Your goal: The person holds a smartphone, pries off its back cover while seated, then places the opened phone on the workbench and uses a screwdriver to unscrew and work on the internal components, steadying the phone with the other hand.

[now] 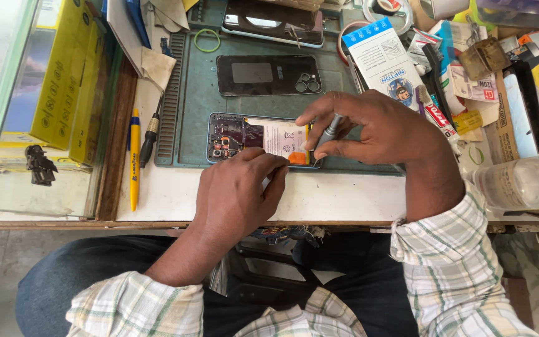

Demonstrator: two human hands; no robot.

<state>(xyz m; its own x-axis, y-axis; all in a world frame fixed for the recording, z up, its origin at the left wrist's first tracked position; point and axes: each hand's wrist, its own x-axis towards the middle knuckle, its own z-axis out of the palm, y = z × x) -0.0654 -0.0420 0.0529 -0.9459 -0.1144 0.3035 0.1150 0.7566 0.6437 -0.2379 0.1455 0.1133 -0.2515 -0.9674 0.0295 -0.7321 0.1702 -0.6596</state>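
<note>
two hands are working over an opened smartphone with its back cover off (263,140), which is lying on a grey-green rubber work mat (194,106) on the pale counter (338,198). the right hand (375,128) is closing its fingers around a slim grey metal screwdriver (327,134), whose tip is pointing down at the phone's lower right corner beside the white battery. the left hand (235,193) is resting curled on the phone's near edge, gripping nothing that can be seen. a black phone back panel (266,75) is lying just beyond on the mat. a yellow pen (134,159) and a black-handled screwdriver (150,138) are lying left of the mat.
</note>
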